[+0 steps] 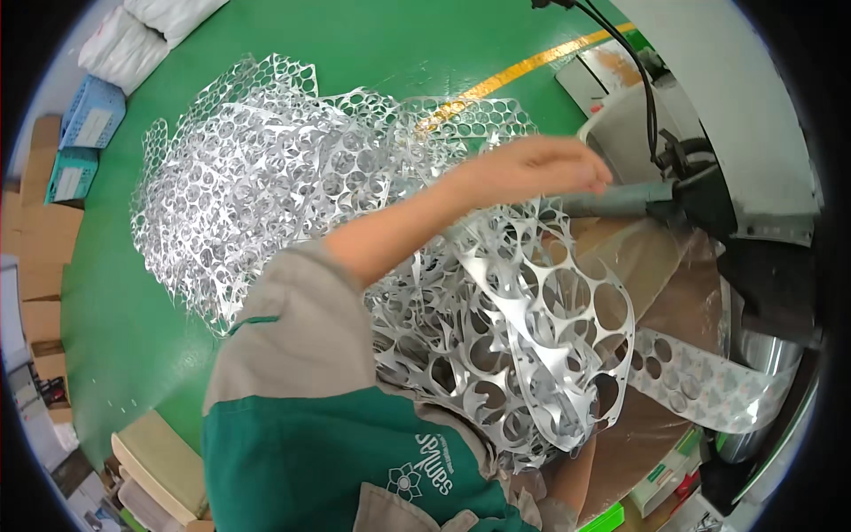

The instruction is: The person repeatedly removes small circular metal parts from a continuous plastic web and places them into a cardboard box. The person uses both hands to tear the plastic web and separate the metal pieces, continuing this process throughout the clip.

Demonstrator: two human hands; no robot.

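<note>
The metal scrap (551, 359) bunches before the chest, its long axis running from beneath the left hand (557, 167), loosely curled, grip unclear, to the right forearm (576, 479), whose hand is hidden, so I cannot tell its hold

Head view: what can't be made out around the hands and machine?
Right hand: hidden in the head view by punched metal webbing; only the right forearm shows.
Left hand: blurred in the head view; exact finger positions unclear.
Patterned strip: head view, left end hidden behind the webbing.
White machine: head view, top cut off by the upper edge.
</note>
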